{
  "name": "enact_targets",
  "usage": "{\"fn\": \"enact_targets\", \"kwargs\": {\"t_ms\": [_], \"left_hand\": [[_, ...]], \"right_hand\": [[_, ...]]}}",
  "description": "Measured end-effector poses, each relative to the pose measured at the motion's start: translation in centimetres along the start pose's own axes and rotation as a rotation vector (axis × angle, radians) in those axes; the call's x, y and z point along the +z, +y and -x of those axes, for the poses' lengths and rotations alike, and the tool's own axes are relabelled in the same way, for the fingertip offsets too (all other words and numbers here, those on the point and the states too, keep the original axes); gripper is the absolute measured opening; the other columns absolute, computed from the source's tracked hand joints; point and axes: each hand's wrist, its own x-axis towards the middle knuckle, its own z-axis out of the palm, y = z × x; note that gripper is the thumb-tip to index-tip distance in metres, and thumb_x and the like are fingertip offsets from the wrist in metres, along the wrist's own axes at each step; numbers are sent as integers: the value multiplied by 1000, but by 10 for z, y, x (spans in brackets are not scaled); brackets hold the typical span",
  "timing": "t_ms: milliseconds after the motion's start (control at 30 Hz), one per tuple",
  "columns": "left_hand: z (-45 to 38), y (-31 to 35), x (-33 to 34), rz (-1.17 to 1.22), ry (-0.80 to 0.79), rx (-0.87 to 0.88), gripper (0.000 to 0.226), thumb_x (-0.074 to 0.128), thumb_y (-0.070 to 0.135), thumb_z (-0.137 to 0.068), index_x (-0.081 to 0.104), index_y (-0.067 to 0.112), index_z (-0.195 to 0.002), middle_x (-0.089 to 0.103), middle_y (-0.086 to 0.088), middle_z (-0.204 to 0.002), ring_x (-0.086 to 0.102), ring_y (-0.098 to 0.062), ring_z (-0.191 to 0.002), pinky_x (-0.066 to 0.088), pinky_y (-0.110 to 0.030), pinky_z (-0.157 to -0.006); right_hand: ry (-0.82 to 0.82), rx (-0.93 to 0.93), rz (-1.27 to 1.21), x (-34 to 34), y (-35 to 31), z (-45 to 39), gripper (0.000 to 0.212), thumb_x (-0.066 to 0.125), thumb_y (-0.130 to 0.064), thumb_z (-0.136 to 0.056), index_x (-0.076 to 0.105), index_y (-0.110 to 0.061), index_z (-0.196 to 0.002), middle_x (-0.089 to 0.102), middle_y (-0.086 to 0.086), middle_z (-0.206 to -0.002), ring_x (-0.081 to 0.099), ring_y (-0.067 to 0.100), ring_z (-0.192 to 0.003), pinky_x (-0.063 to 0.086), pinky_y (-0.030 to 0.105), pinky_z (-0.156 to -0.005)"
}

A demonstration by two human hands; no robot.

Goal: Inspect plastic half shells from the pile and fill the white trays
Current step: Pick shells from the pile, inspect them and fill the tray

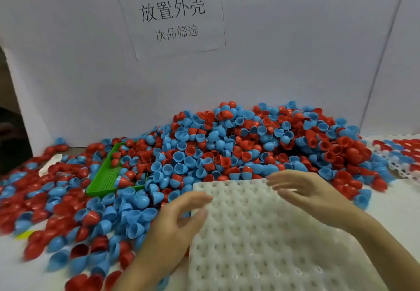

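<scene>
A big pile of red and blue plastic half shells (238,140) spreads across the table from left to right. In front of it lies a white tray (261,240) with rows of round pockets, all of them bare. My left hand (179,218) hovers at the tray's left edge with relaxed fingers and holds nothing. Over the tray's far right corner, my right hand (304,193) has its fingers stretched out towards the left, holding nothing either.
A green mesh basket (106,177) sits half buried in shells at the left. A second white tray (400,154) filled with red and blue shells lies at the far right. A white board with a paper sign (172,15) stands behind the pile.
</scene>
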Motion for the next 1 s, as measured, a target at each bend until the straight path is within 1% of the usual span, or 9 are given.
{"fn": "enact_targets", "kwargs": {"t_ms": [100,200,267,333,467,633,800,900,1000], "left_hand": [[-46,0,24,-389,14,53,25,60,37,-97,59,50,-119,46,38,-135,33,22,-127,31,-24,-116],[-73,-16,42,-653,-43,-85,42,47,45,-101,42,46,-143,23,14,-162,10,-9,-151,14,-44,-123],[-84,-25,45,-665,-52,-131,44,43,45,-102,39,45,-145,20,8,-165,5,-19,-153,13,-46,-124],[-88,-29,44,-626,-57,-111,44,43,40,-102,39,43,-146,30,8,-160,12,-22,-151,18,-45,-123],[-91,-34,35,-662,-98,-67,48,42,29,-103,38,40,-149,36,11,-154,18,-15,-146,22,-41,-122],[-93,-27,22,-761,-170,-13,46,35,30,-105,34,45,-149,38,17,-150,23,-6,-142,30,-32,-115],[-88,-21,14,-827,-111,49,43,33,32,-106,42,43,-147,46,20,-143,33,-3,-136,35,-30,-112],[-85,-18,17,-909,12,132,37,37,32,-104,54,33,-138,55,18,-132,42,-1,-126,35,-27,-109],[-92,-12,20,-859,85,166,32,43,35,-102,58,30,-130,57,18,-124,46,-2,-117,41,-24,-101]], "right_hand": [[-35,50,145,-6,17,-16,29,62,-39,-95,56,-52,-121,57,-36,-124,54,-13,-115,48,25,-103],[-116,95,282,-12,29,-24,36,62,-50,-92,46,-64,-122,43,-47,-126,44,-17,-119,40,21,-101],[-168,101,357,-19,31,-27,40,63,-50,-92,40,-71,-117,38,-57,-115,40,-22,-115,39,15,-91],[-149,92,391,-22,32,-30,43,64,-44,-93,41,-66,-123,37,-55,-116,39,-20,-117,38,19,-99],[-44,76,484,-5,34,-27,46,57,-30,-98,46,-41,-141,40,-24,-144,26,4,-138,23,45,-118],[26,108,483,15,30,-20,45,48,-33,-100,43,-36,-145,39,-17,-148,27,7,-136,24,43,-116],[0,106,483,14,27,-22,46,49,-43,-100,47,-32,-144,44,-18,-143,35,6,-132,30,31,-111],[19,73,456,1,29,-39,31,53,-35,-99,65,-30,-128,63,-19,-127,55,-5,-104,43,14,-87],[156,44,366,4,33,-54,24,58,-23,-97,73,-23,-116,70,-18,-106,61,-4,-90,46,13,-75]]}}
